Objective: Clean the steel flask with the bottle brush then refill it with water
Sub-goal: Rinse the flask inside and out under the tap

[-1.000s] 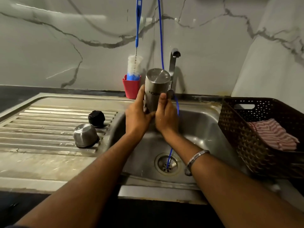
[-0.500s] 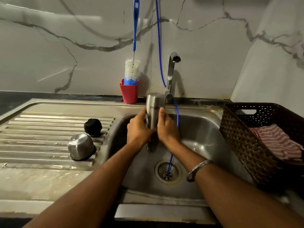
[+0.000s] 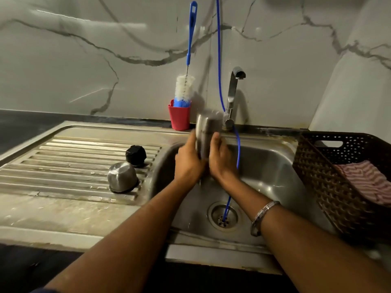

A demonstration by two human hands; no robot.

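- Presently both hands, left hand and right hand, clasp the blurred steel flask over the sink, base up, probably so rinse water drains.
- Bottle brush parked upright in red cup, far side.

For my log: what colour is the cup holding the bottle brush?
Red cup, seen in the head view, behind the sink.

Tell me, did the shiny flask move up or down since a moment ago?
Yes. The flask, gripped by both hands, rose: half a second ago its top sat below the red cup's rim; now level with it.
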